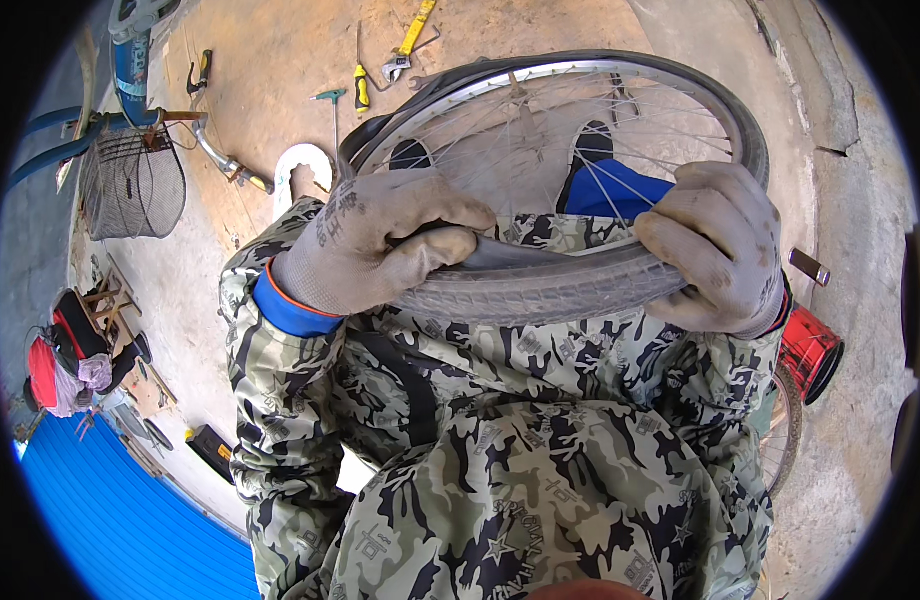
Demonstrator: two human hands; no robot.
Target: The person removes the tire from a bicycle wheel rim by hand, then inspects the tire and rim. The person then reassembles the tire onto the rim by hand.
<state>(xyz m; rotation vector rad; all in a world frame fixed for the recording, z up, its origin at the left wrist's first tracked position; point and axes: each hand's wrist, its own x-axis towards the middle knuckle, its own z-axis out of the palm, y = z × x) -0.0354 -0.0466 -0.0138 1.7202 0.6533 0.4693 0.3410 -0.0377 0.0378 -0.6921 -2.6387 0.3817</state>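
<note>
A spoked bicycle wheel with a silver rim rests across my lap, tilted toward me. Its black tyre runs along the near side with the tread facing me. Between tyre and rim shows a smooth dark strip, the inner tube. My left hand, in a grey work glove, is closed at the near left, thumb and fingers pinching the tube at the tyre's edge. My right hand, gloved alike, wraps round the tyre at the near right, its fingertips curled over the edge. The left fingertips partly hide the tube.
Beyond the wheel lie an adjustable wrench, a yellow-handled screwdriver and a green-handled tool. At left stands a blue bicycle frame with a wire basket. A red bucket sits at right, near a phone-like object.
</note>
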